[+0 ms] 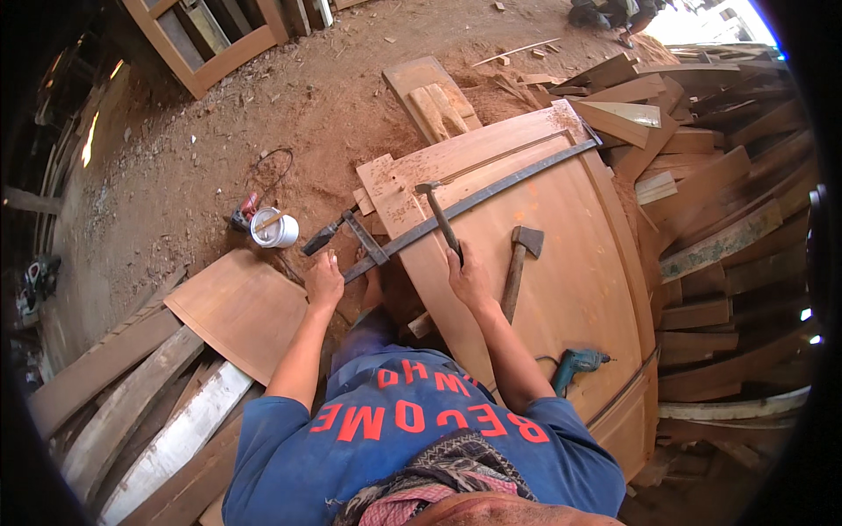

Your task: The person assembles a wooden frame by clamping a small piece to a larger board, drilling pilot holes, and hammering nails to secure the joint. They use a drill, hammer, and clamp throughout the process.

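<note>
Closest in, below both hands, is the wearer's blue T-shirt (377, 447) with red lettering, a patterned scarf (438, 473) lying at its collar. The two bare hands are apart. The right hand (469, 279) is wrapped around the handle of a hammer (443, 219), whose head points away and slightly left. The left hand (324, 279) has its fingers bent just below the black handle (317, 243) of a long steel bar clamp (500, 194); whether they touch it, I cannot tell.

Nearer the body than the right hand, a teal power drill (574, 368) lies on a large wooden door panel (561, 280). The panel stretches under and beyond the right hand, and the clamp's bar crosses it diagonally from beside the left hand to the far right corner. Just right of the right hand, a hatchet (517, 267) rests on the panel. Left of the left hand is a smaller flat wooden panel (241, 307).

Beyond the left hand, a white bucket (285, 233) stands with a stick across its top, next to a red and black power tool (244, 213). Well to the right of both hands, rough boards (715, 311) are heaped. Farthest off, beyond the left hand, is a wooden frame (241, 61) on dusty ground (324, 114).
</note>
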`<state>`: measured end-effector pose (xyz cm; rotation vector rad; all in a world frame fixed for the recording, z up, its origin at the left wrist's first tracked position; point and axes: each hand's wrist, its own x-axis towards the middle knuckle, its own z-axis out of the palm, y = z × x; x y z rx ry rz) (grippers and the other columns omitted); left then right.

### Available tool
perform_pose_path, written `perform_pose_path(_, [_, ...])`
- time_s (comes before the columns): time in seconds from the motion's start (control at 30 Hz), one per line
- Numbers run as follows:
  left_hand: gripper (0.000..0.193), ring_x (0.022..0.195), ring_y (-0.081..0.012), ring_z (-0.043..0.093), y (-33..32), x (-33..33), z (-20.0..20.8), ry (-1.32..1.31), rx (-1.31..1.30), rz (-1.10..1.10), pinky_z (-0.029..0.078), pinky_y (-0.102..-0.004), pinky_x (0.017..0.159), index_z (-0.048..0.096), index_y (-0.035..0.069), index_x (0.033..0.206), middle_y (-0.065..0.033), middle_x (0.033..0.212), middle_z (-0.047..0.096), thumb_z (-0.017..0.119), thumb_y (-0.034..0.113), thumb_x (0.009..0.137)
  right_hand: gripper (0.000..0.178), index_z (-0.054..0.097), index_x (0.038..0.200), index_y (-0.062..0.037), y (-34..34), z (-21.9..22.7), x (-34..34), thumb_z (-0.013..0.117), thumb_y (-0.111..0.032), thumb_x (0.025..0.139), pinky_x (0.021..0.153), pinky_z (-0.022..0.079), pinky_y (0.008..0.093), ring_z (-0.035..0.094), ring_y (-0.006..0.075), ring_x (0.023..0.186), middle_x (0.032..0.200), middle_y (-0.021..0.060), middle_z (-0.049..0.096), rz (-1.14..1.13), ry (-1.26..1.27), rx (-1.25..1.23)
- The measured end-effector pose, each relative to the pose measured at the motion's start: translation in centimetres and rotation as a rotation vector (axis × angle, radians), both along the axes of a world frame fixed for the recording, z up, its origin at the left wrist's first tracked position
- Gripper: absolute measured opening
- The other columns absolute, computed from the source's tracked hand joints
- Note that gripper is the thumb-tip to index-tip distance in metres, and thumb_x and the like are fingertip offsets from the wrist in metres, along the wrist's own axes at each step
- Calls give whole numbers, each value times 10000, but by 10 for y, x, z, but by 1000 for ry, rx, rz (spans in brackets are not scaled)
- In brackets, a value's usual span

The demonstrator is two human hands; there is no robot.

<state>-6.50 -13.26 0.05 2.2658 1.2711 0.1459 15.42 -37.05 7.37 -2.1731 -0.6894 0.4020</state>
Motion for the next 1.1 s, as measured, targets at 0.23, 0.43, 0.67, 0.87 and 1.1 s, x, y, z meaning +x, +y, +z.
perform_pose_path(0.23, [280,886,-495,682,-2,-4,-3,-21,-7,16,524,-589,784,607,19,1112,-291,932,704,502,273,1057,223,608,1162,-35,38,43,20,610,-207,1020,684,530,529,682,476,793,871,258,687,-11,-118,215])
perform_pose_path(0.43, [267,921,-510,664,-7,-1,9,-100,-8,50,507,-605,783,530,18,1199,-299,948,698,501,242,1057,220,545,1142,-47,45,-22,22,587,-225,1021,679,453,648,606,568,834,835,327,643,74,-1,-324])
perform_pose_path(0.67, [342,778,-216,712,3,-5,-7,-374,-232,183,578,-383,718,603,21,1172,-149,908,706,520,342,1089,247,539,1122,-25,41,-11,12,570,-255,1037,643,470,616,627,540,727,847,318,659,37,-266,105])
perform_pose_path(0.87, [309,859,-146,670,21,26,48,-1056,-1095,617,621,-308,771,625,40,1190,-52,914,644,610,320,1059,248,526,1026,-40,45,-9,18,592,-279,1025,644,462,621,634,537,746,774,303,651,47,-90,-153])
perform_pose_path(1.1, [273,767,-91,652,21,99,45,-967,-1385,510,532,-216,675,700,81,1153,-13,843,686,713,306,997,229,546,1005,-24,18,-61,38,595,-247,1022,686,477,596,633,540,799,853,318,655,15,-55,-232])
